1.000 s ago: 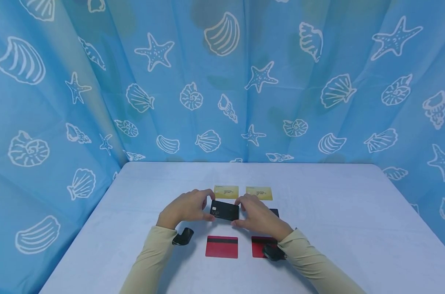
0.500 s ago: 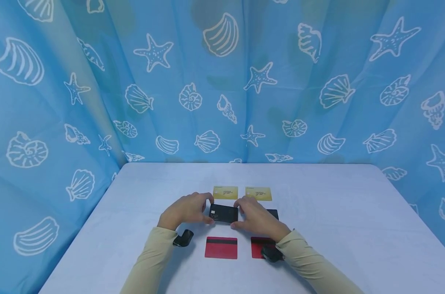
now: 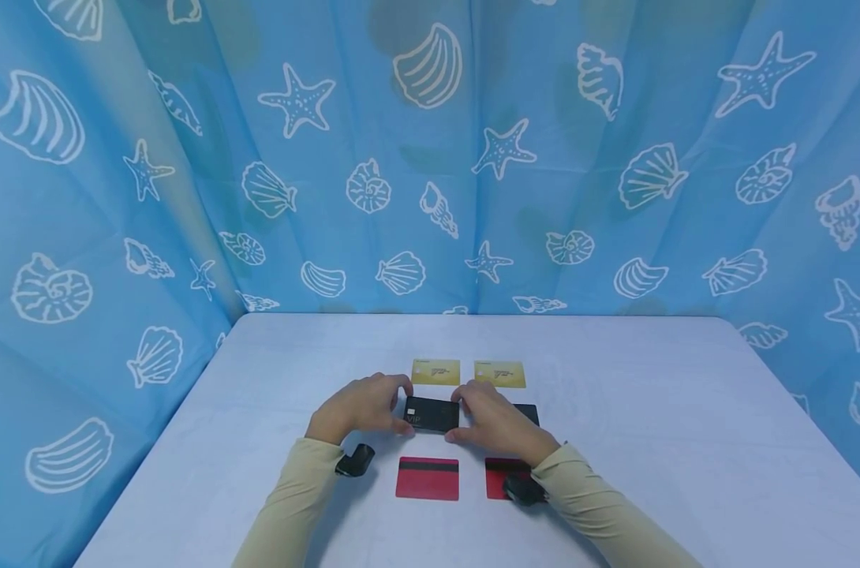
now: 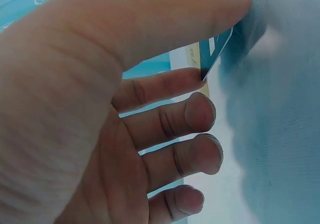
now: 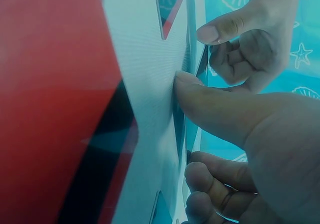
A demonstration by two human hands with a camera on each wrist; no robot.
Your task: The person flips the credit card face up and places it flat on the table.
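Over the last second the black VIP card [image 3: 433,415] has eased slightly toward six o'clock, and I'd judge it nearly settled on the table [image 3: 671,394], between a gold card [image 3: 435,371] at twelve and a red card [image 3: 428,480] at six. The left hand [image 3: 362,405] and right hand [image 3: 495,422] each pinch a short end; its long axis runs roughly nine to three, chip [image 3: 411,412] toward nine.

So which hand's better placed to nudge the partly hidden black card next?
Likely the right hand: it overlaps that black card; the left hand is farther, past the VIP card both hold.
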